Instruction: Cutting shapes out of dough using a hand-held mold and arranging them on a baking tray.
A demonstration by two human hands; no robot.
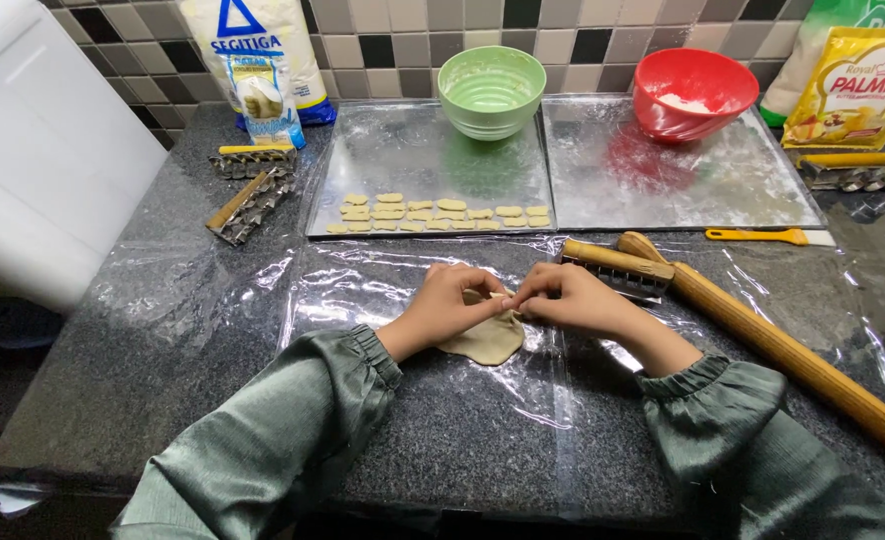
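Observation:
A flat piece of pale dough (488,340) lies on a clear plastic sheet (363,280) spread over the dark granite counter. My left hand (450,303) and my right hand (568,298) meet at the dough's top edge, fingertips pinching it between them. Both wrists wear green gathered sleeves. Just behind my right hand lies a wooden-handled metal cutter (618,268).
A long wooden rolling pin (783,350) lies diagonally at the right. Behind are two metal trays: the left tray (423,150) carries rows of small cut dough pieces (438,214) and a green bowl (492,88); the right tray (753,190) holds a red bowl (695,92). More cutters (253,200), a yellow-handled scraper (768,237) and bags stand around.

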